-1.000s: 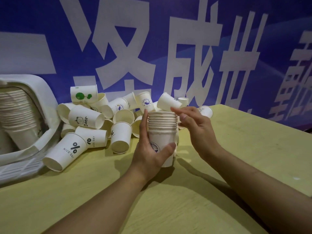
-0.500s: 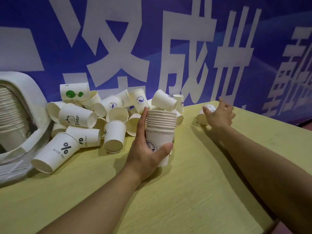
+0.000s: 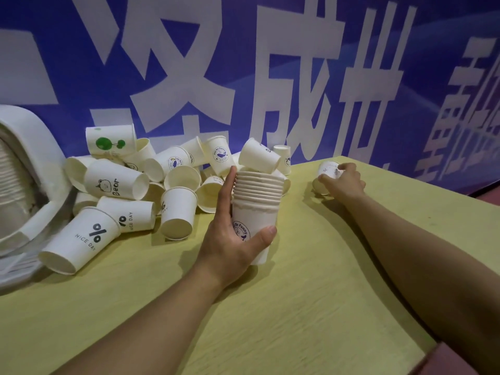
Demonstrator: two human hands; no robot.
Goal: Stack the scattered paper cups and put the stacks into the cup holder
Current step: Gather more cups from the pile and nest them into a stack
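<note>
The left hand (image 3: 232, 239) grips a stack of nested paper cups (image 3: 255, 209) near the middle of the yellow-green table (image 3: 311, 307). Its thumb curls across the near face of the lowest cup, over a printed whale logo, while its fingers run up the stack's left side. The stack stands upright, long axis vertical, mouths up, with many rolled rims crowded at the top. Whether its base touches the table cannot be told, since the hand covers the lower part.

The right hand (image 3: 342, 180) reaches far out to the back right edge of the table and curls its fingers round a single cup (image 3: 326, 174). That cup lies tipped, long axis roughly level; its print is blurred, and which end faces the camera cannot be told.

Behind and left of the stack lies the loose pile of cups (image 3: 162, 174), most on their sides and pointing in many directions. A cup marked "Bear" (image 3: 116, 180) lies with its mouth to the right. A large "NICE DAY" cup (image 3: 78, 242) lies with its base toward the camera. One plain cup (image 3: 177, 215) stands upside down just left of the left hand.

At the far left sits the white cup holder (image 3: 46, 158), lying tilted, with a long nested row of cups inside it. A blue banner with large white characters (image 3: 270, 77) fills the wall behind.
</note>
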